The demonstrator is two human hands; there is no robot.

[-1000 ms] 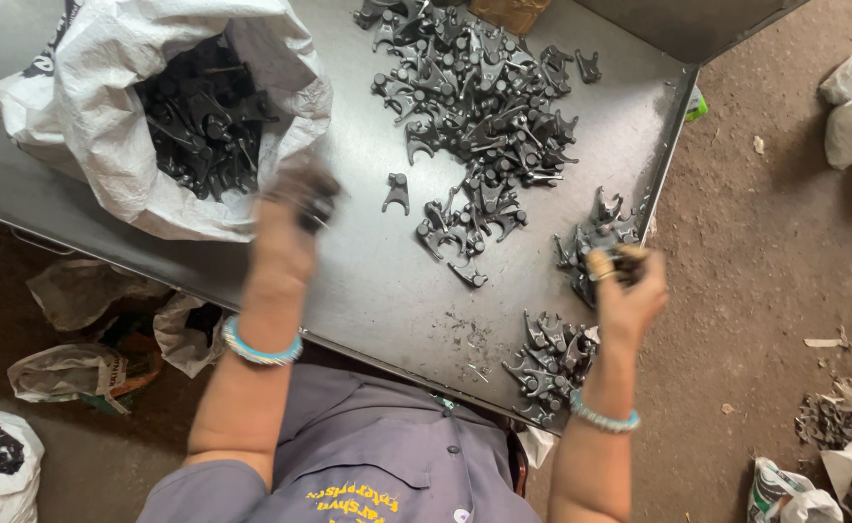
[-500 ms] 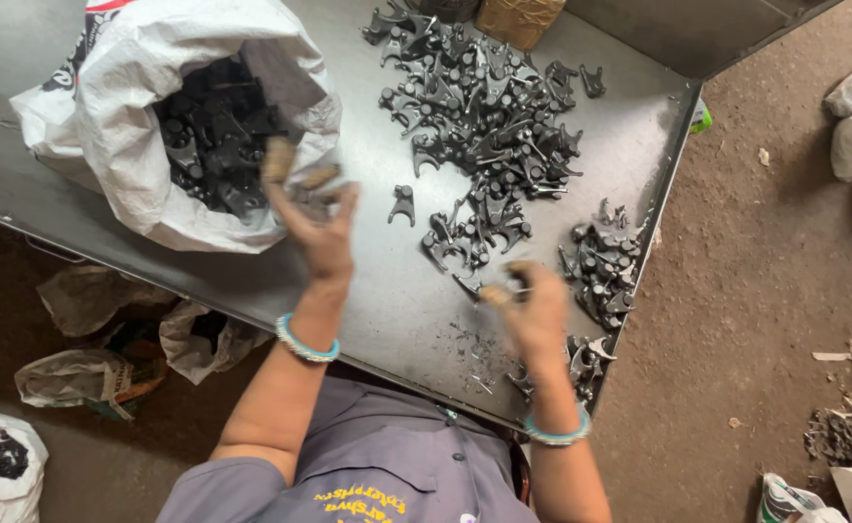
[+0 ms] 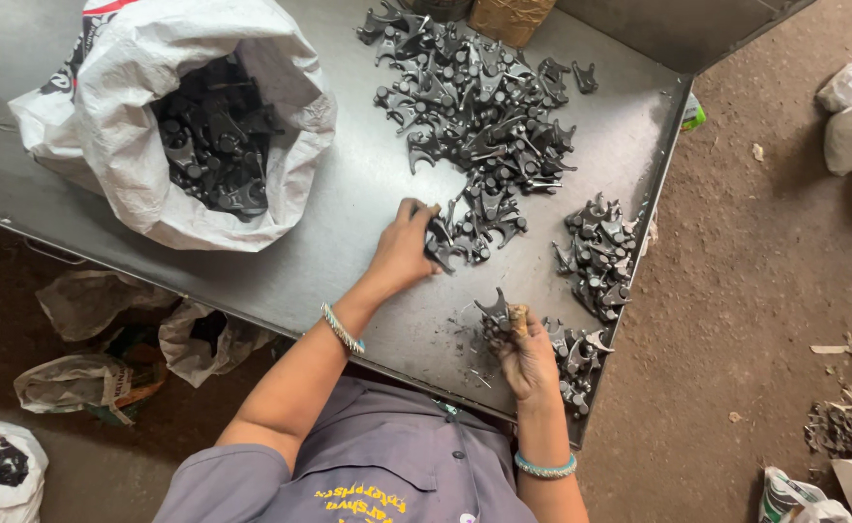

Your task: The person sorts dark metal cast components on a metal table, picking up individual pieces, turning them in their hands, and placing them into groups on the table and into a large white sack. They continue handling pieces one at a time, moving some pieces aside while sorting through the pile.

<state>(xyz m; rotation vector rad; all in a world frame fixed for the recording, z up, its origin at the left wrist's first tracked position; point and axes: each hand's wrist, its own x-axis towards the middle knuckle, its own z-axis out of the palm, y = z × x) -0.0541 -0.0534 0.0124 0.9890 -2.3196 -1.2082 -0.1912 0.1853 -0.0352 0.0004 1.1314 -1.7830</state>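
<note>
A: Head view shows a grey metal table (image 3: 349,252) first, then a white sack (image 3: 116,126) on its left part, open and full of dark metal parts.

B: And the big pile (image 3: 474,97)?

A: It lies at the far middle of the table, loose dark forked parts. A smaller heap (image 3: 595,252) is near the right edge, and a few more parts lie at the near edge.

B: Where are the hands?

A: The left hand (image 3: 402,254) is stretched forward. Its fingers are closed around one part (image 3: 439,244), at the near tip of the big pile. The pile lies just beyond and to the right of this hand, so the left hand is nearer to it.

B: And the other?

A: The right hand (image 3: 528,353) stays close to the body, at the near edge. It pinches a forked part (image 3: 496,312) together with a small tan piece (image 3: 518,318); what this piece is, I cannot tell. The forked end points away from the person.
</note>
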